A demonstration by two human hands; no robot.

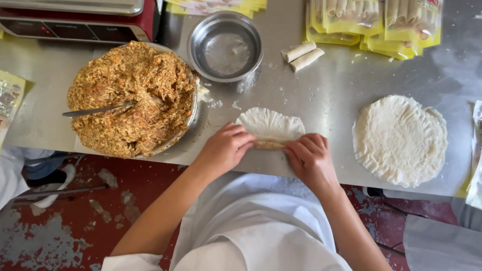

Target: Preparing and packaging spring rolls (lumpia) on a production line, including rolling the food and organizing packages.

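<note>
From the head camera, the left hand (225, 148) and right hand (310, 159) curl their fingers over the near edge of a thin white wrapper (271, 125) at table centre, rolling it around filling. Yellow rectangular packets (374, 22) lie at one o'clock, a yellow-edged packet (9, 103) at nine o'clock, and the bowl of orange-brown filling (131, 98) at ten

filling bowl (133, 98) L | wrapper (271, 125) ctr, btwn hands | wrapper stack (400, 140) R

Filling inside the wrapper (271, 125) is mostly hidden by both hands.
</note>
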